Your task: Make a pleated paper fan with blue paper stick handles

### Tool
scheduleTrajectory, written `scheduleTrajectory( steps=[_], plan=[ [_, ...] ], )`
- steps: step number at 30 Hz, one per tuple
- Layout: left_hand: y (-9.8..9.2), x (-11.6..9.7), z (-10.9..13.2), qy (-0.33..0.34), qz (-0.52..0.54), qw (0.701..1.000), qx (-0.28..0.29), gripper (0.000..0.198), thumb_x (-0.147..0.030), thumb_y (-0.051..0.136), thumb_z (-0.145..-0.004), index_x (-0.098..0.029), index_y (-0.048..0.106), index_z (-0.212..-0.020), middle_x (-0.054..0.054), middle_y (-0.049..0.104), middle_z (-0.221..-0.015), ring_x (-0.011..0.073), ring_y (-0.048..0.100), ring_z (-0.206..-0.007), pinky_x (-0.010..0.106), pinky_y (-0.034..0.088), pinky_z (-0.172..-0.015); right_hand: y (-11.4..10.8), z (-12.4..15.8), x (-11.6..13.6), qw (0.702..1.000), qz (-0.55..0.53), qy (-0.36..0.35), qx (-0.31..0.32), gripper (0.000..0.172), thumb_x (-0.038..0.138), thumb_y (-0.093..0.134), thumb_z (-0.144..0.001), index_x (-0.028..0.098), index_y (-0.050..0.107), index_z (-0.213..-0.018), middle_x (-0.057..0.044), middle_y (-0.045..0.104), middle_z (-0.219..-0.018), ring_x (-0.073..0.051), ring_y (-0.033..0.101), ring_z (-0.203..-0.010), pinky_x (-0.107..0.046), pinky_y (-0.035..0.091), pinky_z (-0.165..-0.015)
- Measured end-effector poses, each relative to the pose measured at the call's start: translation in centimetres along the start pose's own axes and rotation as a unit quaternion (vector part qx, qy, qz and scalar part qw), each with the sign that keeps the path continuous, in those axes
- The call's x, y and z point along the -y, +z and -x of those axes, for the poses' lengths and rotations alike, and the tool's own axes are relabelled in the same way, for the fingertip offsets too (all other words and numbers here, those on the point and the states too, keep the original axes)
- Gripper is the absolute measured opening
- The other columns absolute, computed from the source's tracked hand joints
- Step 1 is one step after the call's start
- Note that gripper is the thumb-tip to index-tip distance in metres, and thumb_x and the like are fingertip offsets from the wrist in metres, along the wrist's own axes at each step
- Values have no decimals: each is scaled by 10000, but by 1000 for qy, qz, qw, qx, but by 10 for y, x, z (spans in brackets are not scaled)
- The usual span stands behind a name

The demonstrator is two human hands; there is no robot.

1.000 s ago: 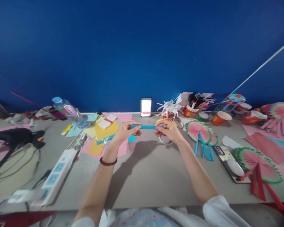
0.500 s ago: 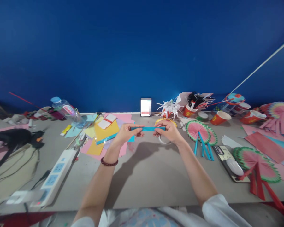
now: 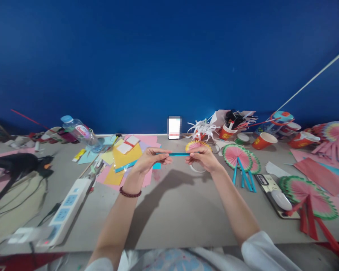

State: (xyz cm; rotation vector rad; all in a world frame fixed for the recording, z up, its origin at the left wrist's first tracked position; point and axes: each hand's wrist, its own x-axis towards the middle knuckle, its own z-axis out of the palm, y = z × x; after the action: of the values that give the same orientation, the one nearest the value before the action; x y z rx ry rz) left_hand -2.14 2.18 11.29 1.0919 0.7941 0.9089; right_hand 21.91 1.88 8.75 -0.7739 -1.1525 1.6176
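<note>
A narrow blue paper strip (image 3: 179, 154) is stretched level between my two hands, above the grey table. My left hand (image 3: 151, 160) pinches its left end between thumb and fingers. On the other side my right hand (image 3: 203, 158) pinches the right end the same way. The strip shows nearly edge-on, as a thin line. Behind my right hand lie a yellow and pink pleated paper fan (image 3: 196, 146) and a roll of tape (image 3: 197, 168), partly hidden. Under and beyond my left hand are sheets of coloured paper (image 3: 127, 157).
A phone (image 3: 174, 128) stands against the blue wall. To the right are pleated watermelon fans (image 3: 237, 156), paper cups (image 3: 264, 140) and a phone with a white mouse (image 3: 281, 199) on it. Leftward are a power strip (image 3: 64, 212) and a tilted water bottle (image 3: 81, 132).
The blue strip showed a wider face before and now looks thinner, turned nearly edge-on. My right hand's fingers have shifted slightly; both hands stay in about the same place.
</note>
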Motion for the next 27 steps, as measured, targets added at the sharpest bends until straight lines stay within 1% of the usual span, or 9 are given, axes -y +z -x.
scheduleTrajectory(
  steps=[3, 6, 11, 15, 17, 20, 23, 27],
  plan=[
    [0, -2, 2, -10, 11, 1000, 11, 258, -265, 797, -622, -127, 743, -834, 86, 729, -697, 151, 677, -607, 213, 520, -554, -3, 2, 2, 1000, -12, 12, 21, 202, 329, 796, -631, 205, 748, -782, -37, 722, -656, -154, 685, -575, -246, 564, -544],
    [0, -5, 4, -17, 11, 1000, 16, 267, -270, 800, -620, -120, 736, -832, 89, 729, -697, 154, 679, -606, 214, 521, -548, -5, 3, 5, 999, -15, 9, 42, 196, 331, 794, -636, 207, 752, -782, -35, 716, -648, -150, 679, -584, -254, 562, -557],
    [0, -6, 5, -19, 3, 999, 33, 265, -274, 811, -605, -120, 718, -798, 80, 730, -705, 157, 687, -623, 219, 534, -570, -3, 7, 12, 999, 5, -5, 52, 187, 309, 788, -651, 199, 753, -798, -37, 713, -658, -146, 667, -599, -279, 552, -601],
    [-1, -7, 6, -6, -16, 999, 45, 289, -290, 814, -600, -123, 709, -812, 83, 737, -758, 173, 698, -678, 238, 549, -617, 2, 10, 17, 999, 24, -6, 38, 179, 308, 768, -681, 194, 749, -816, -41, 716, -683, -148, 670, -620, -291, 547, -638],
    [1, -8, 7, 0, -16, 999, 46, 313, -352, 799, -615, -123, 707, -807, 86, 736, -754, 178, 698, -675, 252, 554, -630, 4, 11, 19, 999, 30, -9, 26, 174, 312, 759, -691, 193, 745, -818, -38, 714, -686, -149, 672, -632, -295, 549, -651],
    [4, -12, 8, 5, -23, 999, 32, 341, -436, 735, -679, -113, 702, -783, 97, 733, -732, 176, 696, -651, 261, 556, -630, 7, 12, 21, 999, 32, -9, 9, 175, 323, 754, -692, 194, 740, -809, -34, 709, -692, -150, 670, -641, -307, 552, -666],
    [5, -14, 10, 2, -41, 999, 30, 305, -393, 735, -694, -113, 700, -809, 93, 735, -745, 173, 699, -670, 257, 556, -647, 8, 12, 22, 999, 34, -1, -12, 199, 332, 754, -685, 190, 738, -824, -34, 709, -695, -149, 667, -636, -309, 550, -671],
    [0, -17, 11, -5, -63, 996, 66, 311, -336, 748, -689, -121, 686, -906, 91, 738, -789, 179, 702, -712, 270, 559, -671, 5, 11, 21, 998, 45, 11, -38, 264, 348, 740, -695, 183, 730, -900, -31, 703, -669, -148, 660, -619, -310, 546, -661]
  ],
)
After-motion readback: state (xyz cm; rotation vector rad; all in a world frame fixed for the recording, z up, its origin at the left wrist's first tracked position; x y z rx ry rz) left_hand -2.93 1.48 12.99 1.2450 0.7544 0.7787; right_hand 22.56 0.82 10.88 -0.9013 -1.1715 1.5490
